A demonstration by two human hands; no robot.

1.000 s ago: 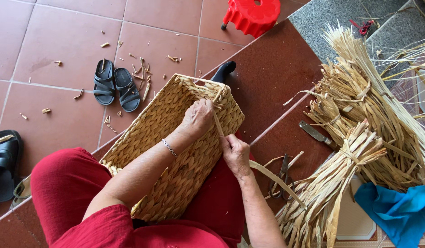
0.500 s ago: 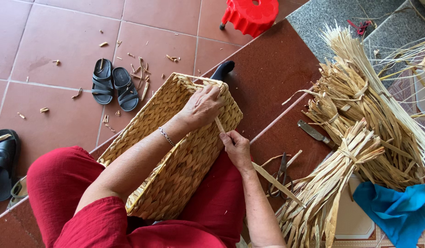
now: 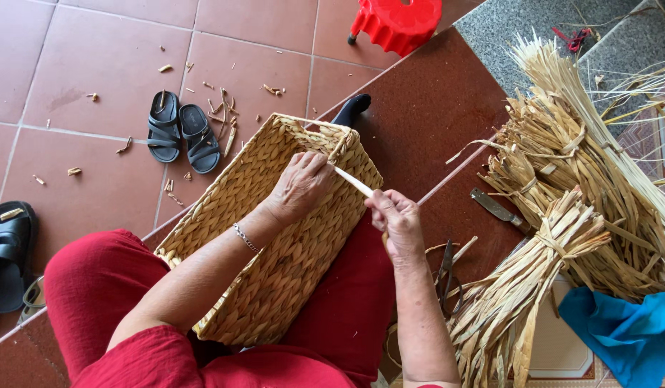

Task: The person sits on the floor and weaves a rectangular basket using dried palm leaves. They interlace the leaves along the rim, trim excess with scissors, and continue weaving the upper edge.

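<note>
Woven basket [image 3: 275,237], rectangular, of pale plaited straw, was laid tilted across the lap of a person seated in red clothing, its open mouth turned away toward the tiled floor [image 3: 74,144]. The side walls and the braided rim appeared fully woven; no gaps or bare stakes were seen on the faces in view. The inside and the base could not be judged.

The left hand [image 3: 303,183] was pressed flat-curled on the upper rim near the far corner, fingers closed over the weave. The right hand [image 3: 397,219] was closed around a single flat straw strip [image 3: 352,181], which was held taut between the two hands and led into the rim at that corner. By the look of it, the body was done and only finishing at the rim remained: this loose strip was not yet tucked in or trimmed.

Bundles of tied straw [image 3: 562,215] were piled on the floor to the right, just beside a knife [image 3: 499,210] and scissors [image 3: 445,276]. A blue cloth [image 3: 627,330] was noted at the lower right, a red plastic stool [image 3: 397,21] at the top, a pair of black sandals [image 3: 181,133] to the left, with straw offcuts scattered near them.
</note>
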